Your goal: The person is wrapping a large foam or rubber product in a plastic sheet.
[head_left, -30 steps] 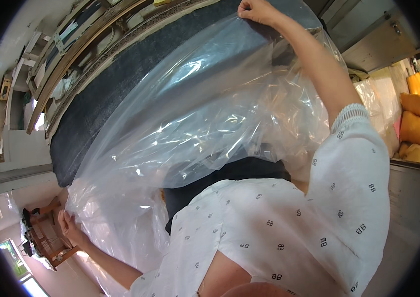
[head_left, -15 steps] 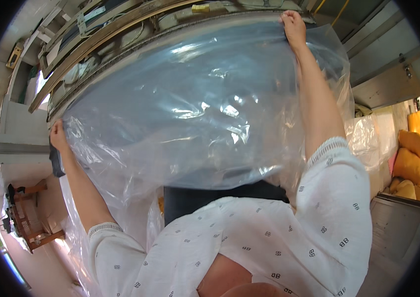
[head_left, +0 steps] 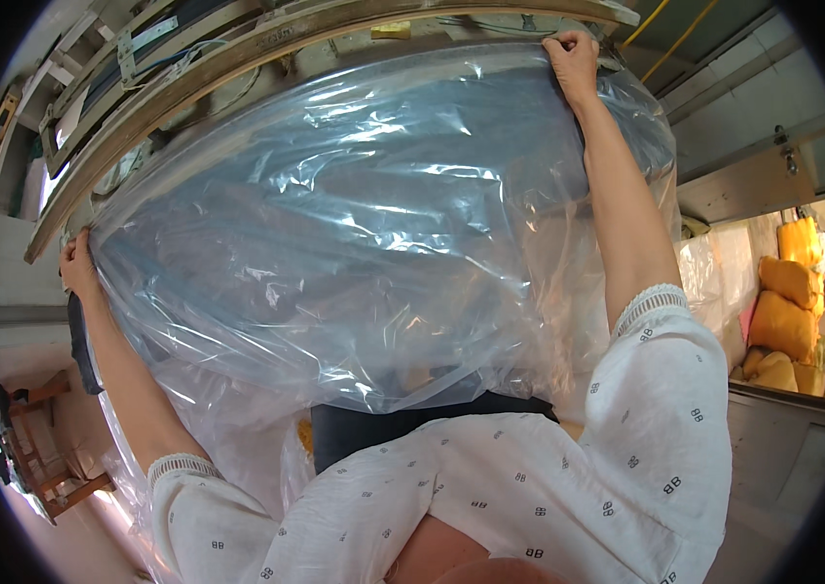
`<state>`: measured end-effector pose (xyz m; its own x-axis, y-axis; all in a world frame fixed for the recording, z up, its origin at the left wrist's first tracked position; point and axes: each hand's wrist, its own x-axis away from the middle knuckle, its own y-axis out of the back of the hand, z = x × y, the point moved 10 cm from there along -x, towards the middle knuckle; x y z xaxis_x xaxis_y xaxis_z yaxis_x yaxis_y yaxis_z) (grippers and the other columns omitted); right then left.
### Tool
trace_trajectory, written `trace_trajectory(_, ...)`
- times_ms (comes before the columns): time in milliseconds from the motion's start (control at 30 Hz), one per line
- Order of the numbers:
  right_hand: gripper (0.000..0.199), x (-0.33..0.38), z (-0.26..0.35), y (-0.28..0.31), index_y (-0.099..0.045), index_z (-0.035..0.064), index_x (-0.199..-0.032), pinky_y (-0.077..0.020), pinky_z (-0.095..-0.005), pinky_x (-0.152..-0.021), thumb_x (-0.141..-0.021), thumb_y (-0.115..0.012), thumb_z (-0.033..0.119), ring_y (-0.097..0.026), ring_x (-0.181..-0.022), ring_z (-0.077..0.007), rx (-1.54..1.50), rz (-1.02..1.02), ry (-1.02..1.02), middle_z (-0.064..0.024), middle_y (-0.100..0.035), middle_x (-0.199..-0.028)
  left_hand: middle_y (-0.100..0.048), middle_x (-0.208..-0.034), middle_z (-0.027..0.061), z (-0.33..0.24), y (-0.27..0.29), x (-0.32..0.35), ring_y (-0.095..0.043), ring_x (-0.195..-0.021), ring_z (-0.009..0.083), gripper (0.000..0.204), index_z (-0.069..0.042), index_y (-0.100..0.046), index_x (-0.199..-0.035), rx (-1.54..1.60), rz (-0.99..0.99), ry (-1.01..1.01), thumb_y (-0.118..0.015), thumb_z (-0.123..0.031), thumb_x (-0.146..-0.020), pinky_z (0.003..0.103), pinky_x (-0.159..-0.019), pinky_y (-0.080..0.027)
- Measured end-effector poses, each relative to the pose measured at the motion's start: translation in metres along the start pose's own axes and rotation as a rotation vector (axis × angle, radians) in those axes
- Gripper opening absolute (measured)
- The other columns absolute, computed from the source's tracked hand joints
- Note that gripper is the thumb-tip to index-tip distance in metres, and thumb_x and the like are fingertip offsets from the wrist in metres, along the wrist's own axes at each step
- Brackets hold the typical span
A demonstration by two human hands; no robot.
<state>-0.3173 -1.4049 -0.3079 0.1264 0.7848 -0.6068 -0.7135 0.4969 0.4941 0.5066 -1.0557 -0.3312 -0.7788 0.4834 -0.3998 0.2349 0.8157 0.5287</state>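
A wide sheet of clear plastic film (head_left: 334, 234) is stretched between my hands, with creases and bright reflections over its middle. At the far left, my left hand (head_left: 79, 265) is closed on one corner of its far edge. My right hand (head_left: 573, 66) pinches the other end of that edge at the upper right. The near part of the film sags across my dark lap (head_left: 403, 423), and more film hangs down on the left. The far edge lies along a long machine bed just in front of a wooden bar (head_left: 266, 44).
Beyond the bar are metal brackets (head_left: 145, 44), cables and a yellow block (head_left: 390, 31). Yellow-orange bundles (head_left: 787, 307) are stacked at the right beside plastic-wrapped goods. A brown wooden stool (head_left: 47, 448) stands at the lower left, with a grey panel (head_left: 792, 438) at the lower right.
My left hand has moved outward to the left, and my right hand has shifted slightly down. The film shows more creases across its middle. The wooden bar now appears nearer the film's far edge.
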Motion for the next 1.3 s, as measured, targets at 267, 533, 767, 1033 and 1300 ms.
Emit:
trace_trajectory(267, 0.040, 0.000, -0.013, 0.006, -0.045, 0.0002, -0.089, -0.0313, -0.0359, -0.092, -0.072, -0.064, 0.032, -0.040, -0.100, -0.0317, -0.104, -0.130, -0.165, -0.0199, -0.041, -0.102, -0.059, -0.085, 0.0044, 0.079, 0.016, -0.025, -0.054, -0.074, 0.0112, 0.025, -0.002, -0.058, -0.091, 0.372, 0.023, 0.143, -0.063, -0.024, -0.079, 0.022, -0.062, -0.041)
trace_trajectory(533, 0.041, -0.018, -0.044, 0.016, -0.047, -0.0027, -0.089, -0.0302, -0.0384, -0.093, -0.084, -0.050, 0.038, -0.040, -0.102, -0.0339, -0.107, -0.135, -0.157, -0.0228, -0.043, -0.106, -0.057, -0.083, 0.0049, 0.058, 0.003, -0.011, -0.055, -0.076, 0.0128, 0.018, -0.004, -0.054, -0.096, 0.589, 0.029, 0.228, -0.053, -0.020, -0.086, 0.023, -0.060, -0.042)
trace_trajectory(767, 0.036, 0.002, 0.022, 0.028, -0.049, -0.0004, -0.083, -0.0349, -0.0419, -0.084, -0.087, -0.047, 0.035, -0.045, -0.094, -0.0332, 0.000, -0.268, 0.118, -0.0206, -0.051, -0.093, -0.058, -0.078, 0.0030, 0.022, -0.004, 0.006, -0.050, -0.067, 0.0077, 0.025, -0.002, -0.061, -0.088, 0.063, 0.257, -0.087, -0.055, -0.026, -0.086, 0.021, -0.060, -0.039)
trace_trajectory(1033, 0.027, 0.115, 0.062, 0.010, -0.047, 0.0015, -0.090, -0.0410, -0.0251, -0.050, -0.083, -0.057, 0.026, -0.049, -0.059, -0.0119, -0.856, 0.079, -0.557, -0.0066, -0.052, -0.078, -0.057, -0.107, 0.0068, -0.020, 0.249, 0.056, -0.052, -0.096, 0.0157, 0.029, -0.001, -0.055, -0.111, 0.331, 0.004, 0.035, -0.053, -0.020, -0.089, 0.026, -0.086, -0.041)
trace_trajectory(1300, 0.053, 0.198, 0.192, -0.007, -0.042, 0.0006, -0.120, -0.0336, -0.0188, -0.052, -0.078, -0.065, 0.024, -0.040, -0.058, -0.0036, -0.669, 1.022, -0.391, 0.0021, -0.056, -0.075, -0.055, -0.105, 0.0086, -0.013, 0.449, 0.219, -0.051, -0.091, 0.0178, 0.044, 0.000, -0.049, -0.118, 0.371, -0.393, 0.196, -0.057, -0.028, -0.086, 0.026, -0.076, -0.040)
